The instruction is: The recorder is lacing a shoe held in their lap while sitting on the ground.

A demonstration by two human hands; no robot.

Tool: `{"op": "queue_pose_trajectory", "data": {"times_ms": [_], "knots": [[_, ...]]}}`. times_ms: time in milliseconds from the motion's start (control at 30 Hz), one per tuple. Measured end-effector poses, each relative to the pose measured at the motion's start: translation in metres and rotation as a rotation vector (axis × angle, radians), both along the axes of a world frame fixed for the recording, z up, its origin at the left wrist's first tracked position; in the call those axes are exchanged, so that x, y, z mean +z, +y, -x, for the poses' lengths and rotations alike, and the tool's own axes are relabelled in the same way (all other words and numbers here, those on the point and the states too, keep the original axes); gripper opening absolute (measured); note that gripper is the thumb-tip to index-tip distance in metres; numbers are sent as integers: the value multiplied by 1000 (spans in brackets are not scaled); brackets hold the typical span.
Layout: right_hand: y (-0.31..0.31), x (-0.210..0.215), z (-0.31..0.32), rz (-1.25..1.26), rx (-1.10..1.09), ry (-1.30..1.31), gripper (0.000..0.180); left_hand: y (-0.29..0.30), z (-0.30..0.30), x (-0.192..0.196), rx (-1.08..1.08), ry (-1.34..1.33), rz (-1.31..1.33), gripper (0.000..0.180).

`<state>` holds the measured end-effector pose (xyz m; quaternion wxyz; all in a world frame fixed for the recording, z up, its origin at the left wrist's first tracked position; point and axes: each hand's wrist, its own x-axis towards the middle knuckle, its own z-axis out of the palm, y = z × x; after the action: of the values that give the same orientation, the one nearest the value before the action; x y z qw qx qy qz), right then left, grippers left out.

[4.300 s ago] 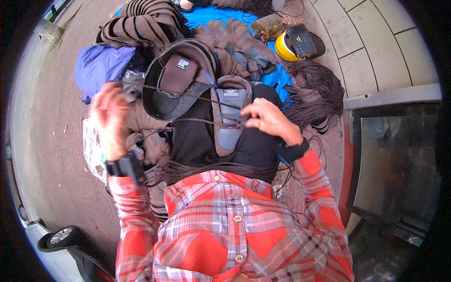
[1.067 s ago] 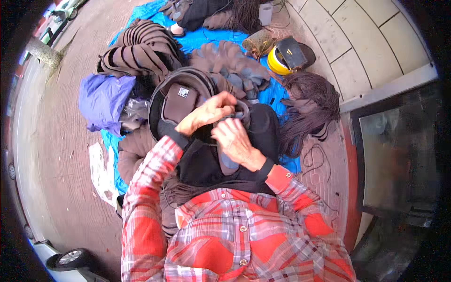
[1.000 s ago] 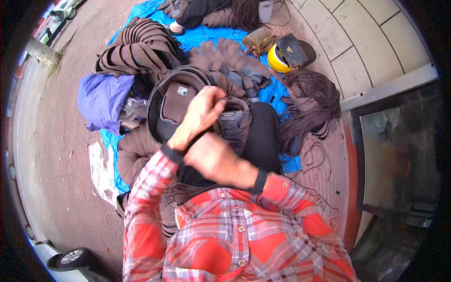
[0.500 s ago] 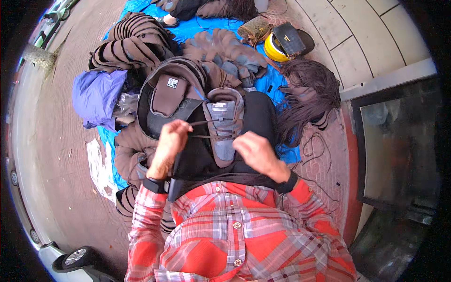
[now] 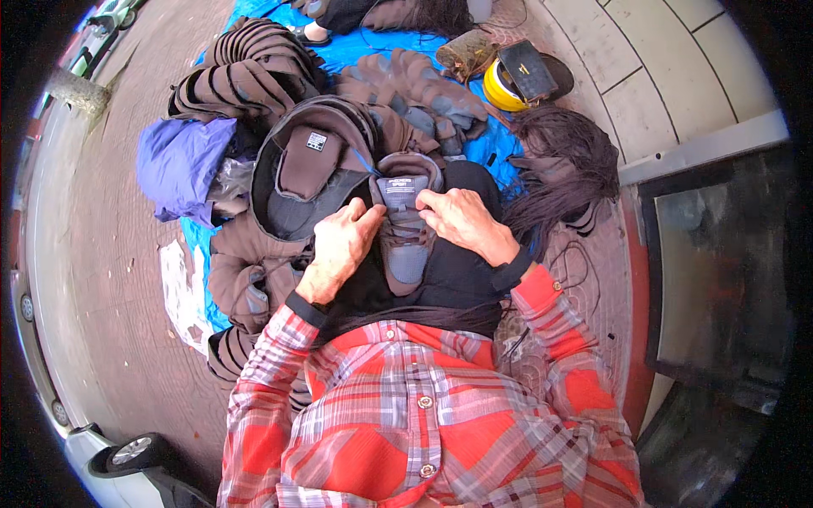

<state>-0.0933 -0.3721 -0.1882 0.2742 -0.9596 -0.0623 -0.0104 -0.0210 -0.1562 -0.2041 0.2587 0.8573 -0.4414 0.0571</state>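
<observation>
A brown and grey shoe upper (image 5: 408, 254) lies on my black-clad lap, its toe toward me and its dark laces (image 5: 403, 222) crossing the front. My left hand (image 5: 345, 241) is closed at the upper's left eyelet edge, thumb and fingers pinched on the shoelace, whose ends are hidden. On the opposite side, my right hand (image 5: 464, 222) pinches the right eyelet edge, beside the grey tongue (image 5: 401, 193). Just left of the upper, several brown uppers (image 5: 351, 127) are nested together, with a labelled brown tongue (image 5: 306, 165) showing inside them.
Stacked brown uppers (image 5: 254, 63) lie on a blue tarp (image 5: 356, 49). A bundle of dark laces (image 5: 563, 161) lies on the right. Beyond are a yellow container (image 5: 500, 91) with a black box (image 5: 526, 71) and part of another person (image 5: 318, 32). A purple cloth bag (image 5: 179, 168) sits left.
My left hand has moved in from the left to the upper's edge, and the stretched laces now lie drawn in. My right hand has moved up to the eyelet edge.
</observation>
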Motion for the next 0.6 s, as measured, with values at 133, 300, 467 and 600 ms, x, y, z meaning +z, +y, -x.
{"op": "queue_pose_trajectory", "data": {"times_ms": [133, 300, 467, 600], "knots": [[4, 4, -6, -237, -5, 149, 12, -3, 4, 2, 156, 397, 39, 14], [-2, 3, -13, -565, -77, 552, 15, -10, -12, -17, 163, 1174, 374, 19], [-3, 7, -25, -496, -47, 575, 16, -8, -25, -33, 60, 762, 134, 26], [3, -6, -11, -796, -340, 367, 16, 9, -18, 19, 163, 876, -173, 26]]}}
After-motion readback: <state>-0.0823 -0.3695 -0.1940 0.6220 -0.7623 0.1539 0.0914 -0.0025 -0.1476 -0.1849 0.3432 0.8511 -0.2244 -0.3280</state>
